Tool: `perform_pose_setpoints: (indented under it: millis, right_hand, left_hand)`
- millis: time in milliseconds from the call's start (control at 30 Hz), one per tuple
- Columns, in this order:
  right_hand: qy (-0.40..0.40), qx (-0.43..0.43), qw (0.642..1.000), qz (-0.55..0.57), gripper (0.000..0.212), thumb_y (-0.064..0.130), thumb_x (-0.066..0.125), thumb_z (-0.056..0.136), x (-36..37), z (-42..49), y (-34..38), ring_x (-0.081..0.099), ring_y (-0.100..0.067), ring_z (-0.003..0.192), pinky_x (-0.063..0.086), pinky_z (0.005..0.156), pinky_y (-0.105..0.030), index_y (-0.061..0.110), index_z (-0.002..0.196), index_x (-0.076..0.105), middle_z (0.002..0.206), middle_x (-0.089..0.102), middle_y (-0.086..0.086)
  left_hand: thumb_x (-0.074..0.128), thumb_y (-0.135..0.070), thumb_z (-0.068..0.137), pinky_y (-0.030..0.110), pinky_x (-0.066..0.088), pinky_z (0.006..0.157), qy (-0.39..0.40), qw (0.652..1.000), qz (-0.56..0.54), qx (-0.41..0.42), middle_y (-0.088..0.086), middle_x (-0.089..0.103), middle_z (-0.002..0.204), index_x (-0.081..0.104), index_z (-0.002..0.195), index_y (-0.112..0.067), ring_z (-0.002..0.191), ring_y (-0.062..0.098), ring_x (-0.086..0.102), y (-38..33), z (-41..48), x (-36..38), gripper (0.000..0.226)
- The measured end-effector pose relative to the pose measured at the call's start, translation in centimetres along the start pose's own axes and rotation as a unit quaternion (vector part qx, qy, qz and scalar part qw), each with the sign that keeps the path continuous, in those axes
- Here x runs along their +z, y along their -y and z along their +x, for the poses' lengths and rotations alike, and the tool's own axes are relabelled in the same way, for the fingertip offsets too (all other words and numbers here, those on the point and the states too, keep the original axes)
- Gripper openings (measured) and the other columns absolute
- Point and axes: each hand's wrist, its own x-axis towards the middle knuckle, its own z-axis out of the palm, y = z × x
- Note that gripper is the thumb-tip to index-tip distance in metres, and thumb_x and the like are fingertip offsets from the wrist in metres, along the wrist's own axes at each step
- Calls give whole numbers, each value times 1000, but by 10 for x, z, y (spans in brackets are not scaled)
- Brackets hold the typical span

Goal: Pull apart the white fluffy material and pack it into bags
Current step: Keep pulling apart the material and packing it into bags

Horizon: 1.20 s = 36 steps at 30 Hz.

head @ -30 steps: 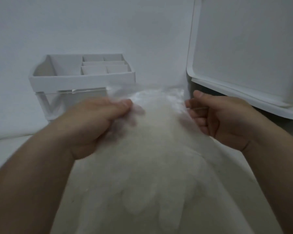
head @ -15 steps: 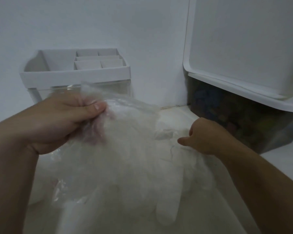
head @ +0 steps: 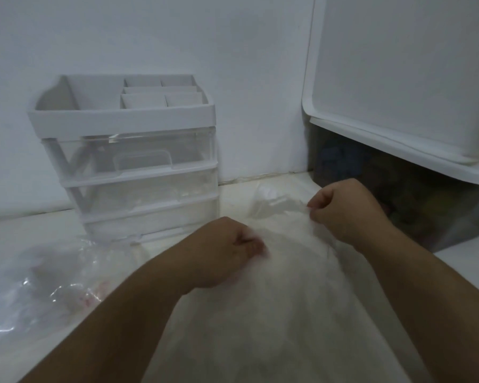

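A plain white wall closes off the back of a pale counter, and the light is dim and greyish. Against the wall on my left stands a small drawer unit with clear drawer fronts and a white divided tray on top. On my right a big white lid leans upright over a dark, see-through storage box; what is in the box is too murky to make out.

Right in front of me the white fluffy material lies in a tall soft mound that fills the lower middle of my view, between my two forearms. A thin clear bag covers its far end, and the loose film stands up in a crumpled flap just left of my right hand.

My left hand is clenched on the top of the mound, fingers curled down into it; the spot is blurred, so I cannot tell whether I grip bare fluff or fluff through the film. My right hand is a little farther back and higher, fingers curled, thumb and forefinger pinching the edge of the bag.

Off to my left, apart from the mound, another crumpled clear plastic bag lies flat on the counter in front of the drawer unit, showing faint red marks.
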Motion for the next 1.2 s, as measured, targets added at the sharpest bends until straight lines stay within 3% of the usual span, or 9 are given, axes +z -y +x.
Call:
perform_pose_setpoints:
  millis: [267,400,533,667,767,833,933,1067,1200]
  right_hand:
    - [-17,-81,995,-48,9,24,71,89,-6,-2,4,67,-14,76,59,84,-36,25,89,81,84,75,8]
    - [-40,-118,989,-79,12,28,68,90,-8,-5,8,68,-18,89,57,89,-40,28,92,81,97,76,9]
    - [-41,-162,983,-69,10,27,71,88,-11,-4,9,66,-16,94,53,92,-36,27,92,81,103,75,7]
    - [-17,-153,983,98,10,11,76,83,-18,-9,14,69,-9,74,58,77,-25,20,80,80,78,75,8]
    - [34,-127,968,214,8,4,78,80,-25,-14,19,69,-11,66,57,69,-20,12,81,77,73,75,0]
    - [72,-127,953,265,10,1,77,80,-29,-17,22,63,-5,57,53,58,-15,11,79,75,66,71,1]
    - [133,-103,924,344,11,2,76,78,-31,-19,23,58,-6,54,44,50,-17,12,76,72,63,67,1]
    - [204,-71,872,440,8,20,76,63,-32,-18,21,57,-16,59,43,54,-24,16,69,74,69,66,-5]
    - [235,-44,834,498,14,17,71,70,-32,-20,26,62,-17,58,53,53,-24,8,80,73,72,68,-11]
  left_hand:
    - [58,-38,97,15,48,77,-15,1000,11,5,-13,75,91,79,93,-33,84,0,66,2,2,-2,22]
    - [58,-37,98,7,44,66,-21,1000,0,11,-13,75,88,79,93,-32,74,-7,62,4,2,-2,22]
    - [57,-40,97,22,48,76,-52,998,-2,31,-4,74,91,78,94,-29,84,10,66,5,5,-4,24]
    - [54,-40,97,22,40,87,-176,983,8,47,1,61,114,77,106,-29,108,17,54,8,9,-8,26]
    - [51,-42,99,23,29,106,-186,980,18,72,-8,46,142,73,115,-37,134,16,36,11,10,-14,28]
    - [53,-41,100,24,39,104,-178,976,-28,124,-14,57,133,74,110,-42,126,8,49,11,9,-16,23]
    - [58,-30,97,16,45,86,-151,970,-118,151,-13,70,106,78,100,-30,100,1,64,2,2,-16,20]
    - [59,-38,83,31,51,94,-161,946,-243,144,-2,77,101,79,97,-21,100,16,70,-6,-3,-15,30]
    - [62,-38,82,50,51,94,-184,935,-278,118,8,77,97,80,92,-19,99,35,69,-10,-4,-16,28]
